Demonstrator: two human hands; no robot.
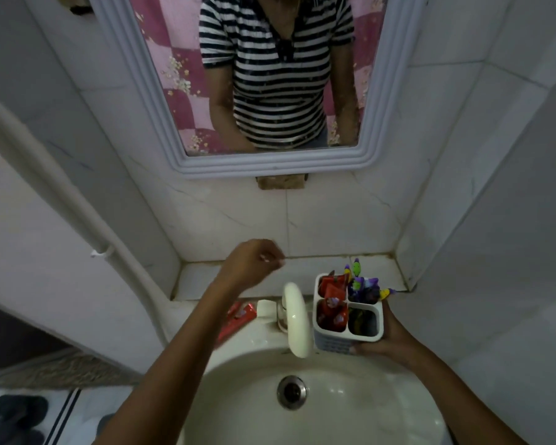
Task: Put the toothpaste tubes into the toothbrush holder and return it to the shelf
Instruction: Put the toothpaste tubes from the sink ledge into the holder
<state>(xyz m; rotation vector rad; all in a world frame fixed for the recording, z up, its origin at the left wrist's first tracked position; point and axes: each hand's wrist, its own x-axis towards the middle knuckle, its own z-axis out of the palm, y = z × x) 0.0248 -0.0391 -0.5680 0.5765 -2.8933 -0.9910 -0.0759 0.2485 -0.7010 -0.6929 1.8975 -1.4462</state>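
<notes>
While your right hand [386, 340] wraps its grip around the lower wall of the toothbrush holder [348, 319], keep the holder upright just right of the faucet [296, 319] so nothing tips out. Your left hand [254, 263] hovers above the tiled shelf [199, 281] behind the faucet, fingers loosely curled; whether they pinch anything I cannot tell. One red toothpaste tube [238, 316] lies on the sink rim [264, 340] just left of the faucet, partly hidden under your forearm. Judging by that, the step in hand is to fetch it: take it at mid-length and feed it into a compartment.

Holder: white rigid plastic, four compartments, slotted base. Two hold crinkly red tubes [333, 303], one colourful toothbrushes [365, 285]. The faucet is smooth, curved, cream; the sink is glossy.
</notes>
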